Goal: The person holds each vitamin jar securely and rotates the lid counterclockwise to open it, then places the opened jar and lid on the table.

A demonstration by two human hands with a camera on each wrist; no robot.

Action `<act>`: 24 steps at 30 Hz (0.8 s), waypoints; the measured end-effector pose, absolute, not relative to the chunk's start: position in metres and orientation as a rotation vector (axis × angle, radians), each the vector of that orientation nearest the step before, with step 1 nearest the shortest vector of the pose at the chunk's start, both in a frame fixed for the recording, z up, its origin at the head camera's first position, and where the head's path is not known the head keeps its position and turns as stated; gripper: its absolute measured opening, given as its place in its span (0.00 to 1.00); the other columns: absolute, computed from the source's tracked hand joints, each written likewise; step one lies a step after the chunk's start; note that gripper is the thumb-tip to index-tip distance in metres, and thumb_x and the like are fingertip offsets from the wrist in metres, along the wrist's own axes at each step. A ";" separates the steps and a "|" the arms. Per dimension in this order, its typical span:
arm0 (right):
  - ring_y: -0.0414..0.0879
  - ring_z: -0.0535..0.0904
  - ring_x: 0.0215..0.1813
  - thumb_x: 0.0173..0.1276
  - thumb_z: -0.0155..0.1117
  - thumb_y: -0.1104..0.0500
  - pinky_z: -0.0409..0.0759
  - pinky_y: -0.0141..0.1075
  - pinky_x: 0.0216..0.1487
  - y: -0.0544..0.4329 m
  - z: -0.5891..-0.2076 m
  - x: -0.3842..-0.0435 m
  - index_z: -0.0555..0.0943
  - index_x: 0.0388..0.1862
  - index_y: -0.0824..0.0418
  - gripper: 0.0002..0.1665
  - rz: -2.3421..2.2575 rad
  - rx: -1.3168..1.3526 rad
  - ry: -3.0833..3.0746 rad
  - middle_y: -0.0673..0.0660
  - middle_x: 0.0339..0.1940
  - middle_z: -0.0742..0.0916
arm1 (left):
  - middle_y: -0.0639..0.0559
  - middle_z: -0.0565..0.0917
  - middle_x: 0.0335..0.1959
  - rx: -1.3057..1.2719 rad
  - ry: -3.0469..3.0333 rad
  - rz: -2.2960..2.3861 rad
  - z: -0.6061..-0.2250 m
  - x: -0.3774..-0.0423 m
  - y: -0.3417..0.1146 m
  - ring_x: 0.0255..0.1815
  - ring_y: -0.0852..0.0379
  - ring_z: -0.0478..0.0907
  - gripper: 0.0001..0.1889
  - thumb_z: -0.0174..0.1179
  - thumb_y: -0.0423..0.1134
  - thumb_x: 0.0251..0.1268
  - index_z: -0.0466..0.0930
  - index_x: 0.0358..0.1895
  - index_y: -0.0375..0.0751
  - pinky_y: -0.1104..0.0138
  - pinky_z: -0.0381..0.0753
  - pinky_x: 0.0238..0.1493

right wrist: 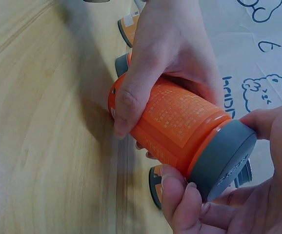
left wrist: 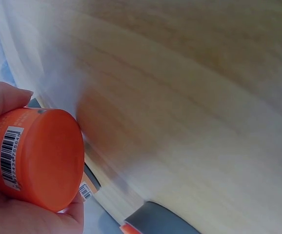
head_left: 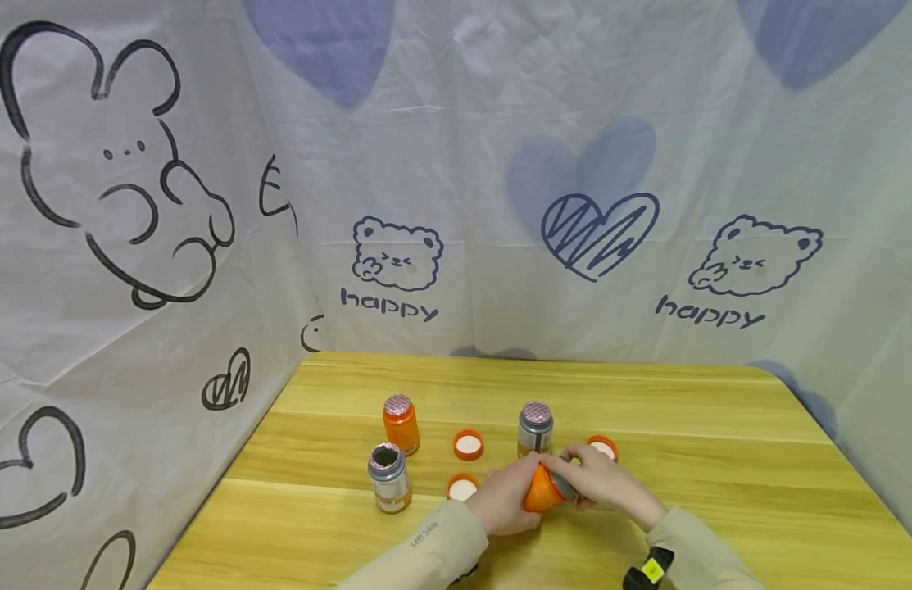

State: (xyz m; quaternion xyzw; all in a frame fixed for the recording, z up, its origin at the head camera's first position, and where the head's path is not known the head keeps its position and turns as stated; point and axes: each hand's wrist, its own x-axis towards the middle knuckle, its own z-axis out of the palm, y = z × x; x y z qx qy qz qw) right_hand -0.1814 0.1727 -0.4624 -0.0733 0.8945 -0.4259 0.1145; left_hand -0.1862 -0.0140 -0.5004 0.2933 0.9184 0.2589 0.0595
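Over the front of the table, an orange bottle (head_left: 542, 494) is held tilted between both hands. My left hand (head_left: 505, 496) grips its body, with thumb and fingers round it in the right wrist view. The right hand (head_left: 606, 482) pinches the dark grey cap (right wrist: 224, 158) at the other end, thumb on one side and fingers on the other. That cap sits on the bottle's neck. In the left wrist view the orange base (left wrist: 58, 158) and a barcode label (left wrist: 10, 157) face the camera.
A foil-topped orange bottle (head_left: 401, 428) and a grey bottle with an opened top (head_left: 390, 483) stand at left. A foil-topped grey bottle (head_left: 535, 430) stands behind the hands. Orange-rimmed caps (head_left: 468, 445), (head_left: 462, 488), (head_left: 603, 447) lie with white insides up on the wooden table (head_left: 721, 475).
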 end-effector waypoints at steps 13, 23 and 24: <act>0.42 0.78 0.19 0.71 0.60 0.39 0.78 0.33 0.22 0.174 -0.462 -0.181 0.77 0.34 0.61 0.25 -1.231 -0.248 2.616 0.55 0.24 0.82 | 0.59 0.82 0.54 0.901 2.786 0.776 -0.501 -0.187 -0.013 0.49 0.65 0.78 0.35 0.75 0.33 0.51 0.66 0.60 0.55 0.64 0.69 0.47; 0.43 0.78 0.22 0.73 0.59 0.41 0.79 0.35 0.24 0.179 -0.464 -0.183 0.77 0.36 0.59 0.22 -1.205 -0.462 2.621 0.52 0.23 0.81 | 0.57 0.82 0.51 0.905 2.786 0.770 -0.495 -0.182 -0.015 0.47 0.64 0.78 0.33 0.75 0.34 0.51 0.67 0.59 0.51 0.65 0.68 0.45; 0.43 0.77 0.21 0.74 0.59 0.41 0.78 0.35 0.24 0.180 -0.465 -0.184 0.77 0.36 0.59 0.22 -1.202 -0.500 2.620 0.51 0.22 0.81 | 0.57 0.82 0.51 0.905 2.787 0.767 -0.495 -0.182 -0.015 0.47 0.64 0.78 0.33 0.75 0.34 0.51 0.67 0.58 0.50 0.65 0.68 0.44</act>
